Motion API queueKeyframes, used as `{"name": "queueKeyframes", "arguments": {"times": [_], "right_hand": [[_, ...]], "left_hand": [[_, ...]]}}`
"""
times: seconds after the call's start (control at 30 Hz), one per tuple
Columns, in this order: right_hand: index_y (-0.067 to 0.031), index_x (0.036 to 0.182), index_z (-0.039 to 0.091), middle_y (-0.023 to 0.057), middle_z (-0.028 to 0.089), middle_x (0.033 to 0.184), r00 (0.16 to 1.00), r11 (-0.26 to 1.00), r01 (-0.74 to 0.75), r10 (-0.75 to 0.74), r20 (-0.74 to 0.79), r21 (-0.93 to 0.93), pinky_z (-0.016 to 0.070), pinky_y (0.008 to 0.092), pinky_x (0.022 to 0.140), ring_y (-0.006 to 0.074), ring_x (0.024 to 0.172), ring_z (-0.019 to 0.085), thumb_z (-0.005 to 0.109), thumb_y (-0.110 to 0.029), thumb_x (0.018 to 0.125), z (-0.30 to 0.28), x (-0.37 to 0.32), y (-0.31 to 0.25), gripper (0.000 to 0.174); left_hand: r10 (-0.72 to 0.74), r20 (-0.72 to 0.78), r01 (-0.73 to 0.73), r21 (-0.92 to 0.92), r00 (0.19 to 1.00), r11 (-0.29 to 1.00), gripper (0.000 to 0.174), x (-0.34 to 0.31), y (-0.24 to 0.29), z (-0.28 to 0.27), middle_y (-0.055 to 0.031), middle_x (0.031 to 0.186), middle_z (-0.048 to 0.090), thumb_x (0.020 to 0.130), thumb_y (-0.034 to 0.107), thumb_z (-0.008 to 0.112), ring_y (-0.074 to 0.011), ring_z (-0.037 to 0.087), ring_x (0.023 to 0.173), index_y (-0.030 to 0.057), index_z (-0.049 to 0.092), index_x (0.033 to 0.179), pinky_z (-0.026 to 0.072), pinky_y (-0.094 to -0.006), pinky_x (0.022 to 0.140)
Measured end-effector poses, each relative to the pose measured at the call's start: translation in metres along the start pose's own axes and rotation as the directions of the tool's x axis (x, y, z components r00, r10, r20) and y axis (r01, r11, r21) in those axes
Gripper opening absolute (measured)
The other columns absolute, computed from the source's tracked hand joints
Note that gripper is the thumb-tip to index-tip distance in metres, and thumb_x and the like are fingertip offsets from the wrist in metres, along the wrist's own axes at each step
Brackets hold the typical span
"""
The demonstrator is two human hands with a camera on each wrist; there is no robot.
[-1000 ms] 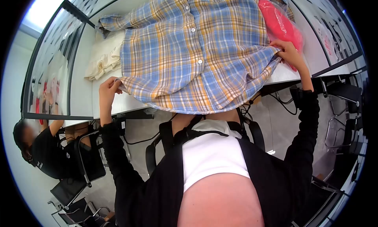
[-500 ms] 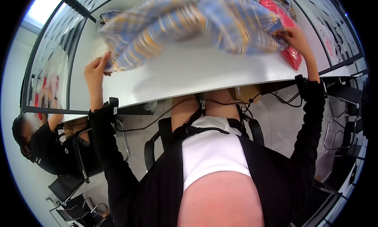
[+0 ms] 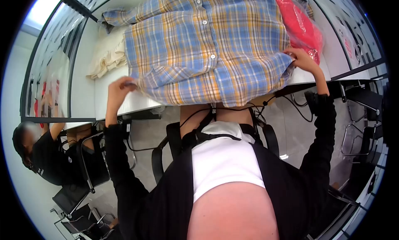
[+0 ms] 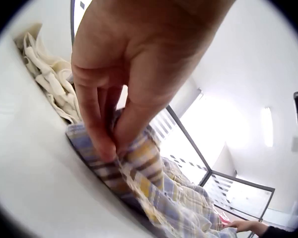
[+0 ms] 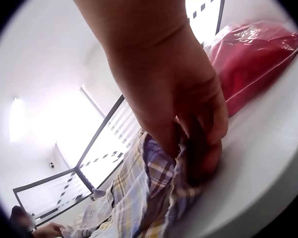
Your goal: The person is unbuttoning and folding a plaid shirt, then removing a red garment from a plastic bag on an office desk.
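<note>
A blue, yellow and white plaid shirt lies spread over the table, its buttoned front up and its hem hanging past the near edge. The left hand pinches the hem's left corner; in the left wrist view, thumb and fingers of that hand close on the cloth. At the hem's right corner, the right hand grips the fabric; the right wrist view shows its fingers curled at the cloth's edge.
Folded cream cloth lies left of the shirt, and a red item in clear plastic lies to its right. Framed partitions stand at the table's sides. Another person sits at the far left. A chair armrest and cables are below the table edge.
The shirt's lower part, lifted and blurred half a second ago, has come down over the table and its near edge. Both hands have moved back toward the body, still holding the hem.
</note>
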State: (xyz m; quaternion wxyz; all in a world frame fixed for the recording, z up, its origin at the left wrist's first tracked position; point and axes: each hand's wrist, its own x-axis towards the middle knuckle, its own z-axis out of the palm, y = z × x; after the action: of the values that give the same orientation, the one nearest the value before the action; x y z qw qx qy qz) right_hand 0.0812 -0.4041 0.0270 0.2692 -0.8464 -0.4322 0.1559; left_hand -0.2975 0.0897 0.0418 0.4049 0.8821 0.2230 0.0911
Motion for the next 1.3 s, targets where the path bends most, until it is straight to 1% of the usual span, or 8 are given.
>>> {"name": "queueKeyframes", "arguments": {"times": [0.07, 0.17, 0.23, 0.3, 0.57, 0.77, 1.07, 1.3], "right_hand": [[-0.0024, 0.101, 0.06, 0.0083, 0.064, 0.084, 0.948, 0.964, 0.249, -0.262, -0.18, -0.092, 0.0474, 0.0245, 0.061, 0.0144, 0.071, 0.059, 0.054, -0.001, 0.076, -0.009, 0.018, 0.016, 0.026], [-0.0048, 0.104, 0.061, 0.0059, 0.064, 0.088, 0.813, 0.801, 0.201, 0.185, -0.552, 0.564, 0.0473, 0.0217, 0.063, 0.0105, 0.072, 0.059, 0.046, 0.003, 0.078, -0.041, -0.001, -0.054, 0.031], [-0.0055, 0.103, 0.062, 0.0051, 0.063, 0.083, 0.812, 0.908, 0.128, 0.134, -0.567, 0.398, 0.0463, 0.0232, 0.054, 0.0083, 0.068, 0.057, 0.043, 0.008, 0.076, -0.029, 0.001, -0.003, 0.035], [-0.0025, 0.099, 0.062, 0.005, 0.061, 0.074, 0.99, 0.971, -0.076, 0.101, -0.103, 0.225, 0.0447, 0.0224, 0.058, 0.0095, 0.067, 0.056, 0.044, 0.012, 0.071, -0.011, -0.007, -0.009, 0.037], [0.0016, 0.089, 0.06, 0.0097, 0.062, 0.085, 0.998, 0.979, 0.015, -0.001, -0.066, 0.203, 0.0447, 0.0263, 0.072, 0.015, 0.079, 0.058, 0.048, 0.011, 0.064, 0.012, -0.011, 0.005, 0.029], [-0.0007, 0.089, 0.058, 0.0086, 0.062, 0.084, 0.991, 0.995, 0.04, -0.028, -0.129, 0.093, 0.0446, 0.0269, 0.072, 0.0175, 0.079, 0.059, 0.048, 0.01, 0.065, 0.018, -0.01, -0.003, 0.029], [-0.0012, 0.09, 0.057, 0.0101, 0.062, 0.086, 0.982, 0.996, 0.009, 0.007, -0.19, 0.084, 0.0452, 0.0275, 0.071, 0.0206, 0.081, 0.061, 0.048, 0.01, 0.065, 0.025, -0.015, -0.009, 0.028], [-0.0011, 0.094, 0.054, 0.0101, 0.061, 0.087, 0.98, 0.996, 0.01, 0.008, -0.199, 0.088, 0.0477, 0.0287, 0.067, 0.0204, 0.079, 0.06, 0.053, 0.006, 0.069, 0.027, -0.021, -0.017, 0.026]], "left_hand": [[0.136, -0.248, -0.166, -0.106, 0.959, 0.98, 0.021, 0.002, 0.019, -0.006, -0.0065, 0.077, 0.061, 0.074, -0.007, 0.06, -0.012, 0.059, 0.071, -0.0028, 0.06, 0.095, 0.0455, -0.0218, 0.065], [0.363, -0.529, -0.515, -0.169, 0.767, 0.84, 0.021, -0.016, 0.057, -0.015, -0.0082, 0.085, 0.06, 0.077, -0.011, 0.054, -0.0139, 0.058, 0.072, -0.0043, 0.059, 0.096, 0.0459, -0.0233, 0.065], [0.323, -0.46, -0.448, -0.193, 0.827, 0.873, 0.022, -0.025, 0.041, -0.013, -0.0082, 0.087, 0.06, 0.076, -0.013, 0.052, -0.0142, 0.057, 0.072, -0.0049, 0.06, 0.095, 0.0468, -0.0241, 0.065], [0.201, -0.108, -0.214, -0.133, 0.974, 0.968, 0.021, -0.025, 0.0, -0.008, -0.007, 0.08, 0.061, 0.074, -0.012, 0.053, -0.0129, 0.058, 0.069, -0.0047, 0.061, 0.092, 0.0469, -0.0234, 0.064], [-0.032, -0.196, 0.055, 0.117, 0.98, 0.992, 0.01, -0.034, 0.001, 0.011, -0.0041, 0.073, 0.061, 0.075, 0.008, 0.067, -0.0098, 0.055, 0.06, -0.0009, 0.062, 0.077, 0.0428, -0.024, 0.056], [0.451, -0.116, -0.253, 0.692, 0.885, 0.676, 0.054, -0.04, 0.037, 0.056, -0.017, 0.124, 0.042, 0.062, 0.007, 0.069, -0.0369, 0.039, 0.114, 0.0058, 0.051, 0.113, 0.0326, -0.0441, 0.095], [0.767, 0.379, -0.756, 0.623, 0.517, 0.201, 0.049, -0.046, 0.071, 0.104, -0.0079, 0.123, 0.045, 0.07, -0.003, 0.058, -0.0251, 0.049, 0.11, 0.0206, 0.056, 0.113, 0.0368, -0.0431, 0.097], [0.479, 0.11, -0.47, -0.097, 0.871, 0.877, 0.032, -0.025, 0.065, 0.108, -0.0094, 0.122, 0.051, 0.084, 0.013, 0.053, -0.0242, 0.053, 0.106, 0.0126, 0.054, 0.116, 0.0437, -0.0357, 0.088]]}}
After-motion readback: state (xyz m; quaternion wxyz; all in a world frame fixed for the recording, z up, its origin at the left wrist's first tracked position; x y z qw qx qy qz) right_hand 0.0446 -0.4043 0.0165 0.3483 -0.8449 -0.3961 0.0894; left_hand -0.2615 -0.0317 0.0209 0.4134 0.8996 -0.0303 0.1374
